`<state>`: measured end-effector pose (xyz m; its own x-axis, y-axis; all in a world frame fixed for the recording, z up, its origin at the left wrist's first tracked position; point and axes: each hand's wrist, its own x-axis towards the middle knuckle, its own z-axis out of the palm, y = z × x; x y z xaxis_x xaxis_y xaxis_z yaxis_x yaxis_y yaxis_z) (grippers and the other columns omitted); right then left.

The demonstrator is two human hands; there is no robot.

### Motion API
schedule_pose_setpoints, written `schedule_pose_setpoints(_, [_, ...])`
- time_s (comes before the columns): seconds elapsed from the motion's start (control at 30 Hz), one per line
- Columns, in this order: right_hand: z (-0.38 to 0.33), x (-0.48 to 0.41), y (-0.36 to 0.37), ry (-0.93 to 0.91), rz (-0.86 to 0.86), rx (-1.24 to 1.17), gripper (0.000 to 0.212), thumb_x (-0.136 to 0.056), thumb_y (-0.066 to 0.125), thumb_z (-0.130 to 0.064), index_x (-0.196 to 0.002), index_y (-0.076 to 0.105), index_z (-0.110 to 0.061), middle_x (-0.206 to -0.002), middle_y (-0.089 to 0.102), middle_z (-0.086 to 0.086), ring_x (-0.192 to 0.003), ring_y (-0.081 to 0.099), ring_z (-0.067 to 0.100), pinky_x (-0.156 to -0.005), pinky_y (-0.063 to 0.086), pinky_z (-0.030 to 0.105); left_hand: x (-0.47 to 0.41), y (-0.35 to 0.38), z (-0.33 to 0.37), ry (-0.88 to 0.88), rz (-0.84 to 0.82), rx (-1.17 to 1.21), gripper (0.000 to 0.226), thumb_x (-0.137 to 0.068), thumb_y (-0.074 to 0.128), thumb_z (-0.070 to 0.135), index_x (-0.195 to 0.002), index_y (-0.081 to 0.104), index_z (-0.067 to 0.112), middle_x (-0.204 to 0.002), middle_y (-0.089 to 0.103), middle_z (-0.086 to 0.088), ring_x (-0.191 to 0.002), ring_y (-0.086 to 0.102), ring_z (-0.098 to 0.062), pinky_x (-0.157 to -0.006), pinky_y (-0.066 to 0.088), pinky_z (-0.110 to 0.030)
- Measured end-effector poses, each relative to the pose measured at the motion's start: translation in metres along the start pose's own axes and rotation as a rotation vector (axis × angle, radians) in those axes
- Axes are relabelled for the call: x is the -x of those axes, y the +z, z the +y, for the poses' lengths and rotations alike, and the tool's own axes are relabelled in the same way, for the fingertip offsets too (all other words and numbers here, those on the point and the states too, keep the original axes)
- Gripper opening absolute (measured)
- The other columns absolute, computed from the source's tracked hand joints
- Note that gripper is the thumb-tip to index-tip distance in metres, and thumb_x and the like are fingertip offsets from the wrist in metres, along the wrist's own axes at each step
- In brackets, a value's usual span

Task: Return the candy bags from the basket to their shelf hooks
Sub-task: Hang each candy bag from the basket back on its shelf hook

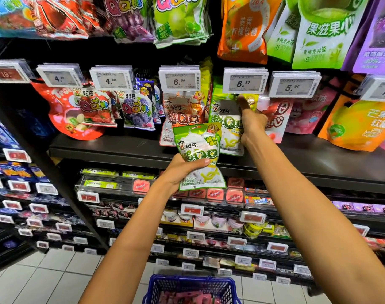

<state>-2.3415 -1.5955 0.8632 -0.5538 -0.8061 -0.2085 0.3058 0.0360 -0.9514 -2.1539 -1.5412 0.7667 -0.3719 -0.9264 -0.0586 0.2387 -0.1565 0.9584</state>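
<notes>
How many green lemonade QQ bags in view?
2. One held bag in the left hand; one hanging bag under the second 6.50 tag, right hand pinching its top. More may hang hidden behind it.

Shop aisle: electronic price tags [179, 81] fronting hooks of hanging candy bags [135, 109], stocked shelves [209, 207] below them.
</notes>
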Motion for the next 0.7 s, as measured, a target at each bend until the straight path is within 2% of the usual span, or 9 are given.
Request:
schedule_pose_setpoints(0.1, [0.0,-0.007,0.004,-0.019,0.035,0.041,0.05,-0.075,0.08,-0.043,-0.101,0.053,-0.01,-0.081,0.055,-0.005,-0.075,0.053,0.014,-0.054,0.038,0.023,-0.007,0.003,0.002,-0.02,0.062,-0.006,0.028,-0.074,0.081,0.009,-0.1,0.071,0.016,-0.101,0.077,-0.008,-0.094,0.074,-0.022,-0.079,0.058,-0.032])
schedule_pose_setpoints(0.13, [0.0,-0.009,0.005,-0.015,0.04,0.049,0.045,-0.077,0.08,-0.039,-0.1,0.054,-0.01,-0.081,0.057,-0.004,-0.069,0.052,0.011,-0.051,0.036,0.022,-0.008,0.004,0.002,-0.022,0.077,-0.011,0.027,-0.075,0.081,0.01,-0.099,0.071,0.016,-0.1,0.077,-0.008,-0.093,0.074,-0.022,-0.078,0.058,-0.03])
schedule_pose_setpoints(0.23, [0.002,-0.017,0.005,-0.014,0.066,0.08,0.043,-0.083,0.076,-0.024,-0.114,0.058,-0.001,-0.092,0.064,0.001,-0.069,0.054,0.009,-0.055,0.041,0.019,-0.01,0.006,0.002,-0.029,0.11,-0.039,0.029,-0.074,0.083,0.011,-0.1,0.071,0.016,-0.101,0.077,-0.007,-0.095,0.073,-0.022,-0.087,0.056,-0.036])
schedule_pose_setpoints(0.33, [0.007,-0.018,0.002,-0.098,0.078,0.025,0.03,-0.075,0.083,-0.027,-0.087,0.06,-0.014,-0.08,0.061,-0.006,-0.071,0.056,0.009,-0.062,0.046,0.02,-0.009,0.005,0.001,-0.036,0.108,-0.049,0.033,-0.073,0.083,0.01,-0.103,0.069,0.015,-0.102,0.076,-0.008,-0.096,0.073,-0.024,-0.092,0.055,-0.04])
schedule_pose_setpoints(0.4, [0.013,-0.014,-0.003,-0.164,0.075,-0.001,0.039,-0.069,0.087,-0.034,-0.078,0.051,-0.019,-0.078,0.06,-0.007,-0.073,0.058,0.009,-0.066,0.047,0.023,-0.007,0.004,0.001,-0.027,0.091,-0.048,0.035,-0.073,0.083,0.009,-0.105,0.069,0.014,-0.103,0.076,-0.008,-0.097,0.073,-0.025,-0.093,0.055,-0.041])
schedule_pose_setpoints(0.53, [0.033,-0.006,-0.02,-0.256,0.147,0.037,0.034,-0.076,0.081,-0.023,-0.097,0.058,-0.009,-0.086,0.067,0.002,-0.074,0.061,0.014,-0.069,0.051,0.026,-0.007,0.012,0.004,0.028,0.033,-0.089,0.033,-0.075,0.081,0.008,-0.104,0.069,0.017,-0.105,0.076,-0.008,-0.099,0.072,-0.025,-0.09,0.056,-0.039])
schedule_pose_setpoints(0.6, [0.039,0.005,-0.029,-0.367,0.197,0.004,0.027,-0.08,0.078,-0.018,-0.096,0.058,-0.009,-0.079,0.063,-0.001,-0.07,0.058,0.01,-0.066,0.049,0.015,-0.009,0.017,0.006,0.066,0.017,-0.147,0.031,-0.075,0.082,0.01,-0.102,0.069,0.019,-0.102,0.077,-0.003,-0.096,0.073,-0.021,-0.083,0.059,-0.034])
schedule_pose_setpoints(0.63, [0.04,0.01,-0.033,-0.408,0.21,-0.003,0.024,-0.082,0.075,-0.017,-0.096,0.057,-0.01,-0.08,0.061,0.0,-0.07,0.057,0.009,-0.067,0.048,0.014,-0.01,0.02,0.008,0.085,0.012,-0.179,0.031,-0.074,0.083,0.011,-0.101,0.069,0.02,-0.099,0.077,0.0,-0.094,0.074,-0.019,-0.079,0.059,-0.031])
schedule_pose_setpoints(0.7, [0.041,0.022,-0.041,-0.392,0.103,-0.008,0.012,-0.09,0.067,-0.019,-0.095,0.06,-0.011,-0.081,0.062,0.001,-0.069,0.057,0.009,-0.066,0.049,0.019,-0.012,0.027,0.011,0.117,0.001,-0.224,0.031,-0.071,0.085,0.015,-0.097,0.071,0.023,-0.096,0.078,0.003,-0.091,0.074,-0.017,-0.074,0.06,-0.03])
